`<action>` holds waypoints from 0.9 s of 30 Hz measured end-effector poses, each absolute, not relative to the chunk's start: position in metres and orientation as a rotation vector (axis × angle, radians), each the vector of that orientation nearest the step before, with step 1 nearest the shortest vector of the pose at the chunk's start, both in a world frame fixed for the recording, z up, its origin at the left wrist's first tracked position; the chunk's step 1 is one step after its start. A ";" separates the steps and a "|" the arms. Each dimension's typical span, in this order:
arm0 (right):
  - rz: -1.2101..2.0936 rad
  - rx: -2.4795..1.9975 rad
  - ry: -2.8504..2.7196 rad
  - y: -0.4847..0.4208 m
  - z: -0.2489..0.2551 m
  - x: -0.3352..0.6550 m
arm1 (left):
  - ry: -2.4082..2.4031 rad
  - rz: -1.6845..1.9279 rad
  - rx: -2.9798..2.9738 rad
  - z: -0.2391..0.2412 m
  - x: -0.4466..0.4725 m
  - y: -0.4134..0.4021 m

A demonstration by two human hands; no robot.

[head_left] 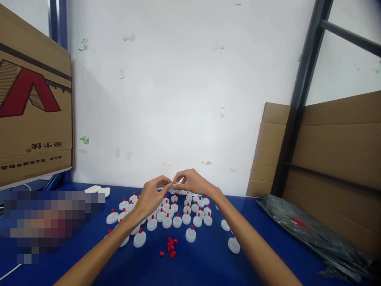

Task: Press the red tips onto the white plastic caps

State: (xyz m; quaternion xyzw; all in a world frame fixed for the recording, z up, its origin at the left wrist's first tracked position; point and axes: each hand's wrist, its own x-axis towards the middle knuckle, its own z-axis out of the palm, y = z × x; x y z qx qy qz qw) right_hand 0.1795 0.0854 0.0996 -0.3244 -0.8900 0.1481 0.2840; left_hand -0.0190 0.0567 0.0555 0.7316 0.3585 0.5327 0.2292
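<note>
My left hand (152, 195) and my right hand (193, 182) meet above the far part of the blue table, thumbs and fingers pinched close together. What lies between the fingertips is too small to make out. Below them stand many white plastic nozzle lids (167, 221), most with a small red cap on the tip. A pile of loose red caps (170, 247) lies nearer to me. To the right, partly behind my right forearm, a white lid (233, 245) shows no red cap. Behind the fingers is a clear plastic item (182, 192) with red marks, partly hidden.
A printed cardboard box (35, 103) stands at the left. Flat cardboard (336, 167) and a dark metal post (294, 99) are at the right. Grey plastic bags (309, 234) lie on the blue table (208, 266). White objects (97, 190) sit at the back left, beside a blurred-out patch.
</note>
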 end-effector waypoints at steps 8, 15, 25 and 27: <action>0.408 -0.777 -2.323 0.083 0.104 0.178 | 0.890 1.358 1.646 0.054 -0.019 0.061; 0.538 -0.619 -2.215 0.077 0.109 0.169 | 0.500 1.161 1.221 0.051 -0.019 0.064; 0.721 -0.635 -2.161 0.086 0.108 0.182 | 0.624 1.212 1.118 0.045 -0.019 0.071; 0.706 -0.650 -2.141 0.086 0.110 0.184 | 0.650 1.218 1.093 0.045 -0.019 0.071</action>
